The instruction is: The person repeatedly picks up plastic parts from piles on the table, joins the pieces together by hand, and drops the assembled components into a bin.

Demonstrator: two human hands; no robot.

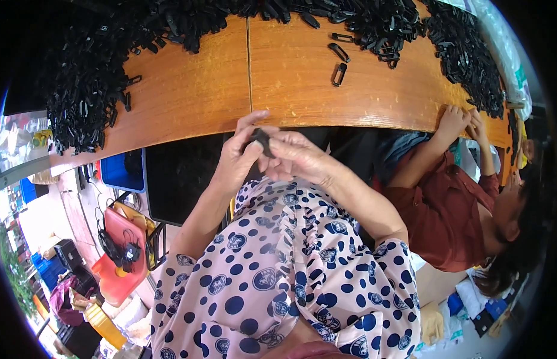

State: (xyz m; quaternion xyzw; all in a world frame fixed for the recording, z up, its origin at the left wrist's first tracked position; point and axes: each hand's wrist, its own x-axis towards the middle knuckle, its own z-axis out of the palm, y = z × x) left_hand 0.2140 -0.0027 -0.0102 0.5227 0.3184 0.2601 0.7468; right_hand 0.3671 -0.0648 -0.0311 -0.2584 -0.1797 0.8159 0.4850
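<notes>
Just in front of the table's near edge, both my hands are closed around a small black plastic piece point(262, 142). My left hand point(235, 154) pinches it from the left between thumb and fingers. From the other side, the thumb and fingers of my right hand point(302, 157) press on it. My fingers cover much of the piece, so its exact shape is hidden. On the table lie a few loose black oblong plastic clips point(339, 75), each with a long slot.
Big heaps of similar black clips point(87, 90) cover the far and left parts of the wooden table point(189, 84). A co-worker in a dark red top point(440, 215) sits close on my right, hands at the table edge. A blue crate point(123, 170) and a red chair point(120, 281) stand left.
</notes>
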